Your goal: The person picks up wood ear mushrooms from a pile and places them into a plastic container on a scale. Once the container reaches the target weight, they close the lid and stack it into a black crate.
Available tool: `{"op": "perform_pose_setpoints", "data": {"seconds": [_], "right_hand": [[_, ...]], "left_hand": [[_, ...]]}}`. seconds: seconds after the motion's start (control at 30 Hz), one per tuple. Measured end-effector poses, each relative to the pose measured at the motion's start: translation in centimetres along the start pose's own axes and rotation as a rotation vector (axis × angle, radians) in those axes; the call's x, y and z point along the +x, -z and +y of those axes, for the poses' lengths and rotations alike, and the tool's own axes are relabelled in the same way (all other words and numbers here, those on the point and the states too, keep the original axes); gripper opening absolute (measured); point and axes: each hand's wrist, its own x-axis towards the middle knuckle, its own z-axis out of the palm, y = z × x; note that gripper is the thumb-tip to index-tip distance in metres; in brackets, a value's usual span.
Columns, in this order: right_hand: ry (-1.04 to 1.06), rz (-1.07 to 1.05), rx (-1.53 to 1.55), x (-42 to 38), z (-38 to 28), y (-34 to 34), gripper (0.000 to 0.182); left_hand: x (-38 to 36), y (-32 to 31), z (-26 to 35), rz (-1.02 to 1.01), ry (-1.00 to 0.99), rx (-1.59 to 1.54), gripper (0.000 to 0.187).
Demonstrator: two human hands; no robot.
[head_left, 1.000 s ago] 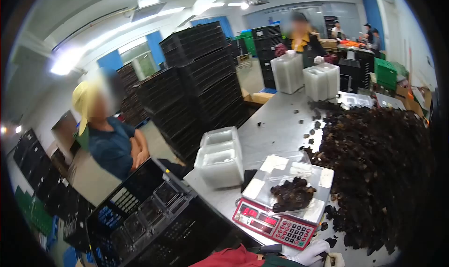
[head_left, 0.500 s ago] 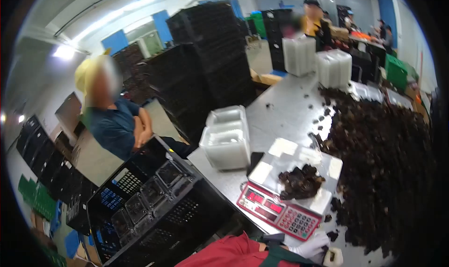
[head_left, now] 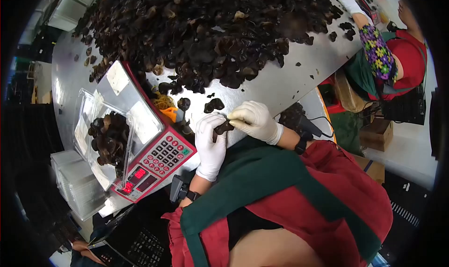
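My left hand (head_left: 210,145) and my right hand (head_left: 255,122), both in white gloves, meet over the front edge of the steel table (head_left: 290,80). Together they pinch one dark mushroom piece (head_left: 223,126). Just to the left stands a red weighing scale (head_left: 156,157) with a keypad. A clear plastic tray (head_left: 89,112) partly filled with dark mushrooms (head_left: 110,136) sits on its platform. A large heap of the same mushrooms (head_left: 210,28) covers the table beyond my hands. My red top and green apron (head_left: 262,182) fill the lower part of the view.
A co-worker in a floral sleeve (head_left: 379,51) and white glove (head_left: 348,0) reaches into the heap at the upper right. Stacked clear containers (head_left: 77,187) stand left of the scale. Yellow rubber bands (head_left: 161,101) and loose mushroom bits lie near it. A cardboard box (head_left: 376,133) sits on the floor to the right.
The view has swung from the room and a seated person at the left down onto the table and my body. My gloved hands, earlier at the bottom edge, now sit mid-frame holding a mushroom piece.
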Motion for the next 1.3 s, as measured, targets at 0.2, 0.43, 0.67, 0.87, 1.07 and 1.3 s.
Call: {"op": "perform_pose_setpoints", "data": {"seconds": [0.2, 0.43, 0.67, 0.87, 1.07, 1.3], "right_hand": [[0.166, -0.082, -0.127, -0.1, -0.1, 0.5, 0.018], [0.223, -0.12, -0.131, -0.1, 0.3, 0.6, 0.017], [0.19, -0.135, -0.124, -0.2, 0.2, 0.4, 0.014], [0.202, -0.191, -0.112, 0.2, -0.1, 1.0, 0.022], [0.201, -0.185, -0.1, 0.1, 0.2, 0.7, 0.018], [0.147, -0.179, -0.064, -0.7, 1.8, -0.2, 0.016]], "left_hand": [[-0.1, -0.2, -0.2, -0.026, 0.035, -0.005, 0.034], [0.1, 0.0, -0.1, -0.058, 0.013, 0.023, 0.034], [0.0, -0.1, -0.2, -0.052, -0.006, 0.058, 0.033], [-0.8, -0.8, -1.5, -0.029, -0.033, -0.044, 0.039], [-1.0, -1.4, -1.7, 0.026, -0.059, 0.012, 0.035], [-1.2, -2.6, -2.5, 0.106, -0.107, -0.021, 0.03]]}}
